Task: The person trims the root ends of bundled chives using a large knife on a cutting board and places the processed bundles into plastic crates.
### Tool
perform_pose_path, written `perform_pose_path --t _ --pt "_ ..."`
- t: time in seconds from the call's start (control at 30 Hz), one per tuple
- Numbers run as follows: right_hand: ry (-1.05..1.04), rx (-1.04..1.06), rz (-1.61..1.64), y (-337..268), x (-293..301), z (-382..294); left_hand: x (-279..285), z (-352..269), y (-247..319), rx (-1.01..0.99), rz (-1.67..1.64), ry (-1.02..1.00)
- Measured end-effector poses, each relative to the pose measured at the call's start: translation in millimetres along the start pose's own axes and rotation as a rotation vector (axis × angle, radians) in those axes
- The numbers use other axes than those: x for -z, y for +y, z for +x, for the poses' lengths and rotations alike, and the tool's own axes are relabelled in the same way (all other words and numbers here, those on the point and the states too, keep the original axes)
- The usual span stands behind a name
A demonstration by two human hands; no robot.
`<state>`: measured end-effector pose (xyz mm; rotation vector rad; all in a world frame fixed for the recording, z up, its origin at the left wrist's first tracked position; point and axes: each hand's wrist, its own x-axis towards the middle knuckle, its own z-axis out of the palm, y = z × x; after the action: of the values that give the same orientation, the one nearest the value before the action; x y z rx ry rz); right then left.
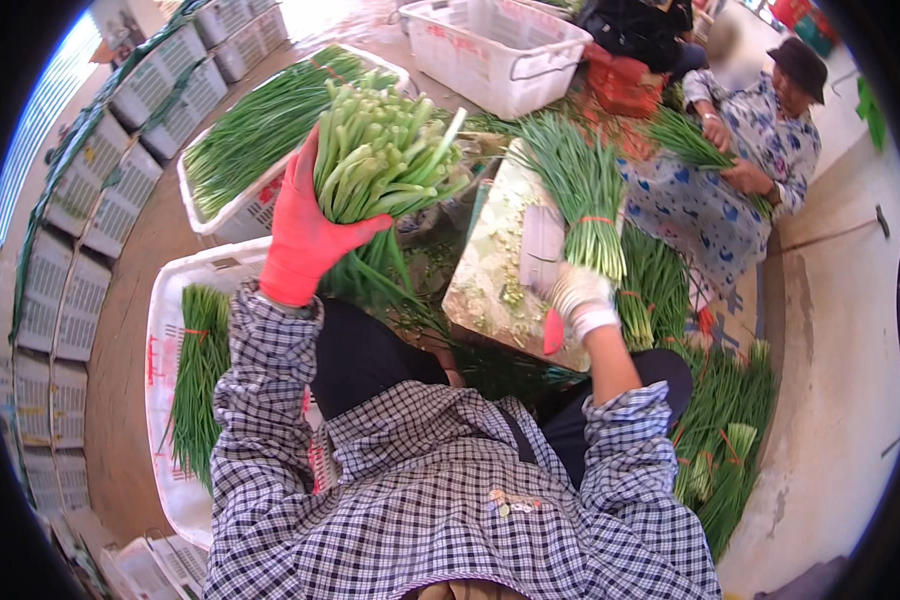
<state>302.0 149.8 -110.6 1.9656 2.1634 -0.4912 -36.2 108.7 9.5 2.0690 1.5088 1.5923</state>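
My left hand [307, 229], in a red glove, grips a thick bunch of green stalks [382, 154] with the pale cut ends facing up. Long green leaves [375, 266] hang below it. My right hand [581, 294], in a whitish glove and blurred, is closed around a cleaver; the red handle end [553, 332] shows below the fingers and the broad blade [541, 244] lies above a worn cutting board [487, 274]. Beside the blade, a bundle of chives [589, 191] tied with a red band rests on the board's right side. Small green trimmings are scattered over the board.
White plastic crates [166, 420] with chives stand on my left, another white crate [495, 64] ahead. Stacked crates [64, 292] line the left wall. Tied bundles [720, 420] lie to my right. A person [765, 127] sits at upper right, holding greens.
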Motion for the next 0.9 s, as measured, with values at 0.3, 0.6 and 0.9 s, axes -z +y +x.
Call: perform_pose_path --t 0.3,0.6,0.9 --pt "0.189 -0.159 1.142 28 -97 -44 -77 18 3 -0.03 0.302 -0.92" --pt "0.628 -0.054 0.711 1 -55 -133 -166 -30 -15 0.073 0.477 -1.278" --pt "0.189 -0.001 0.608 -9 -66 -136 -202 -77 27 -0.125 0.601 -1.116"
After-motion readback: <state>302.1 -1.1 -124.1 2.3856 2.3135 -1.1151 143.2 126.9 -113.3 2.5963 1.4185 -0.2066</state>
